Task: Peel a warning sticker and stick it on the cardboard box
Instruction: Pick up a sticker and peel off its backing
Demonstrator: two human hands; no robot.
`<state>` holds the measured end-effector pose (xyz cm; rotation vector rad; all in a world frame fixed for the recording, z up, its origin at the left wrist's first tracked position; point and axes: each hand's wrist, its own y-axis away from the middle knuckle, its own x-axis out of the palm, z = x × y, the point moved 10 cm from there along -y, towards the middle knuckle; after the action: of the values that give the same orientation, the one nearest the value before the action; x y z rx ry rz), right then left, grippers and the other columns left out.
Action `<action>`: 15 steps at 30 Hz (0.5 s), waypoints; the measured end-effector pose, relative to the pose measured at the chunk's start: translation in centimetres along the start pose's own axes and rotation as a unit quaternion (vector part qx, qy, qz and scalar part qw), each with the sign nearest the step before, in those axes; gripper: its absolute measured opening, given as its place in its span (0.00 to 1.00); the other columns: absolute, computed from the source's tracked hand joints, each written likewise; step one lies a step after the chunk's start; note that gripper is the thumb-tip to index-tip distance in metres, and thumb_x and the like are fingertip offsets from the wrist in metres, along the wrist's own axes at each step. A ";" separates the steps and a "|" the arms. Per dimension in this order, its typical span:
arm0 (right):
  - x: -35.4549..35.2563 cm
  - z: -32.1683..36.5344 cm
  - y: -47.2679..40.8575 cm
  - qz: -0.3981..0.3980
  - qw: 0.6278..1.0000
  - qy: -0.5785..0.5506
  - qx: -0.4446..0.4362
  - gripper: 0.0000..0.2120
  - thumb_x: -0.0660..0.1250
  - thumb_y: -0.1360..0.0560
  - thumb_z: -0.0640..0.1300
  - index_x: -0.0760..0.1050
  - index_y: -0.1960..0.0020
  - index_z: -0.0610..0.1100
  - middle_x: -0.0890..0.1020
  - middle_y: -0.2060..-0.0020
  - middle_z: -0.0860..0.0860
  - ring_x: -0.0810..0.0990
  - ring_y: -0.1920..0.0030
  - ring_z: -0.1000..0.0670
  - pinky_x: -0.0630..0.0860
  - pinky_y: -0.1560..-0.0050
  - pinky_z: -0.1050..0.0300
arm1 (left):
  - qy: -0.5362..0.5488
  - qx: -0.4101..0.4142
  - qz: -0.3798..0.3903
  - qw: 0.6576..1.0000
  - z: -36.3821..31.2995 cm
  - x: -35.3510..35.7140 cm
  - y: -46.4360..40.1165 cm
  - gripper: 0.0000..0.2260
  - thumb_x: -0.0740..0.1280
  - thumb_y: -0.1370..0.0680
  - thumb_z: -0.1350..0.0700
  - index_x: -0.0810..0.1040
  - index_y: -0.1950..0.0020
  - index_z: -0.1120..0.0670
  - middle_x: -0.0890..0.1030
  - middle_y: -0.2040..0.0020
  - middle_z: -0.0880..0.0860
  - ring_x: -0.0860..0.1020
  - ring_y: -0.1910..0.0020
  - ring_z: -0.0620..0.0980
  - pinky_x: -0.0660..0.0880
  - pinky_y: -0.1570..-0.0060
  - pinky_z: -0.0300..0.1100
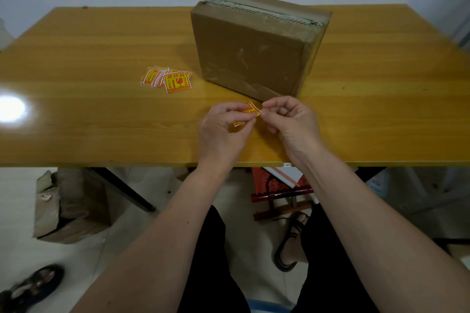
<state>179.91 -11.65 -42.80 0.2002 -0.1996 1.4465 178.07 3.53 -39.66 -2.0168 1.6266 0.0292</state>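
Observation:
A brown cardboard box (254,48), taped along its top seam, stands on the wooden table (101,114) toward the back centre. Just in front of it, both hands hold one yellow and red warning sticker (248,114) above the table. My left hand (221,132) pinches the sticker's lower left part. The fingertips of my right hand (290,122) pinch its curled upper right corner. A small pile of the same warning stickers (167,79) lies on the table to the left of the box.
The table's front edge runs just below my wrists. Under the table are an open cardboard box (68,206) on the floor at the left, a red stool (277,190) and a black table leg (127,190). A bright light glare (11,109) marks the table's left side.

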 end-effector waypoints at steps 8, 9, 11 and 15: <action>-0.1 0.2 0.1 -0.002 1.000 -0.001 -0.013 0.12 0.68 0.31 0.28 0.75 0.63 0.44 0.74 0.69 0.49 0.69 0.71 0.57 0.68 0.69 0.67 | 0.034 -0.025 0.008 0.999 0.1 0.2 0.1 0.09 0.75 0.32 0.59 0.83 0.56 0.46 0.83 0.53 0.48 0.81 0.50 0.44 0.79 0.47 0.48; -0.1 0.3 0.1 0.002 1.000 -0.004 -0.017 0.12 0.68 0.31 0.28 0.75 0.62 0.44 0.74 0.68 0.48 0.70 0.71 0.57 0.69 0.68 0.67 | 0.042 -0.032 0.012 0.999 0.1 0.3 0.1 0.08 0.75 0.31 0.58 0.83 0.56 0.46 0.83 0.54 0.48 0.81 0.51 0.43 0.79 0.48 0.46; 0.0 0.5 0.2 0.014 1.000 -0.011 -0.024 0.12 0.68 0.31 0.28 0.74 0.62 0.44 0.76 0.66 0.46 0.73 0.69 0.57 0.72 0.65 0.67 | 0.045 -0.039 0.024 0.998 -0.1 0.3 0.1 0.07 0.74 0.30 0.57 0.83 0.55 0.46 0.83 0.55 0.47 0.81 0.52 0.42 0.79 0.50 0.42; 0.2 0.8 0.4 0.030 0.999 -0.014 -0.034 0.12 0.68 0.30 0.28 0.74 0.60 0.43 0.78 0.64 0.46 0.75 0.65 0.54 0.74 0.61 0.66 | 0.044 -0.042 0.045 0.997 0.1 0.6 0.0 0.05 0.72 0.27 0.56 0.84 0.55 0.47 0.83 0.56 0.43 0.80 0.53 0.38 0.78 0.56 0.37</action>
<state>179.48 -11.58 -41.98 0.1601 -0.2784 1.4945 178.23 3.05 -39.92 -2.0311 1.7979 0.0433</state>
